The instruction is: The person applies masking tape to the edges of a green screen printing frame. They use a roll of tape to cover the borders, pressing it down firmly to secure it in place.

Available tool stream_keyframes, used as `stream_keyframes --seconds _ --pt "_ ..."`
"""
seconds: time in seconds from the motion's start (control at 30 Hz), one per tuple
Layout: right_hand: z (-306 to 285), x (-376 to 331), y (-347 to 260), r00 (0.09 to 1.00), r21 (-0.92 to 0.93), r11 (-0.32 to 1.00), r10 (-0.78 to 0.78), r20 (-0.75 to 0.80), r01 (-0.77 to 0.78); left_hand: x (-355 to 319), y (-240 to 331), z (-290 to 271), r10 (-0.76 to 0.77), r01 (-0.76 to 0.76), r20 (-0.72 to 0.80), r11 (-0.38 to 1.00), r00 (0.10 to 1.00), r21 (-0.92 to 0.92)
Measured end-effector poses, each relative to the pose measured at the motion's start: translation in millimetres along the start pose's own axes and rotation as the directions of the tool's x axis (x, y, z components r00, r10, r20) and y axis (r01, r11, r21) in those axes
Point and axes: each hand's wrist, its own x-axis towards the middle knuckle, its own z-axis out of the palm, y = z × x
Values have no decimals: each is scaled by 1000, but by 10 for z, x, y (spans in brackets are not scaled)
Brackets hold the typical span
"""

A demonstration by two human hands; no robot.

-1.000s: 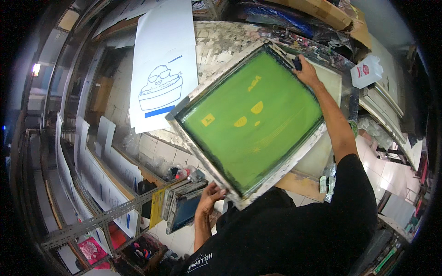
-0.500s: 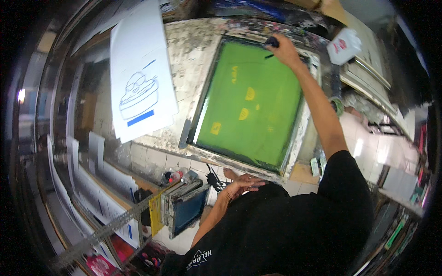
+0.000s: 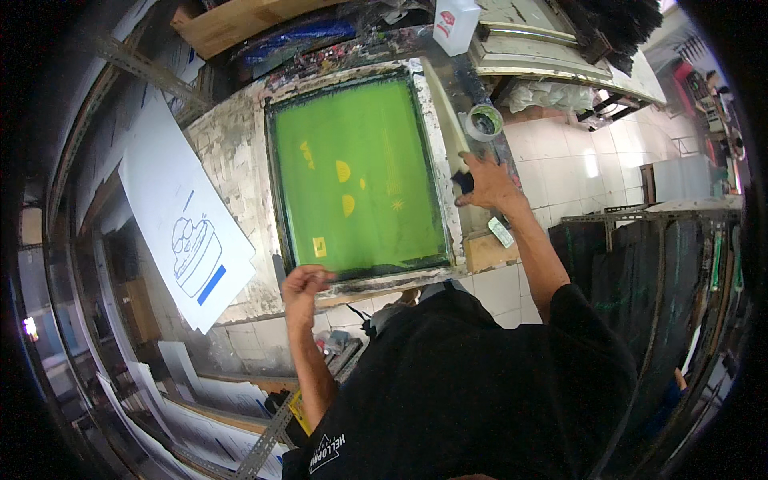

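A screen-printing frame (image 3: 438,184) with a green mesh (image 3: 376,232) and yellow design patches lies on the stained worktable (image 3: 244,144). At its near left corner is my left hand (image 3: 304,286), fingers curled and blurred; whether they grip the frame cannot be told. Past the right side of the frame, my right hand (image 3: 494,182) has thumb and fingers spread apart around a small black object (image 3: 462,182), partly hidden by the hand. To the left lies a white paper sheet (image 3: 172,208) printed with a blue line drawing and a blue bar.
Beyond my right hand stand a round tub (image 3: 484,122) with green residue and a white plastic jug (image 3: 456,26). A small green-and-white pack (image 3: 501,232) lies by my right wrist. Racks with printed sheets (image 3: 224,396) stand at lower left; a metal post (image 3: 148,68) rises at upper left.
My right hand has come from the screen's far right corner to beside its right edge, and its fingers have spread. The left hand has risen from my lap to the near left corner. The view has turned.
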Motion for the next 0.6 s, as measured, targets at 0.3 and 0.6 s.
stream_keyframes --seconds 0.3,0.6 --pt "381 529 800 899 -135 971 123 -420 -196 178 32 -386 61 -85 -273 994 960 -75" --pt "-91 342 194 917 95 995 27 -397 11 361 70 -285 259 -259 -39 966 965 19"
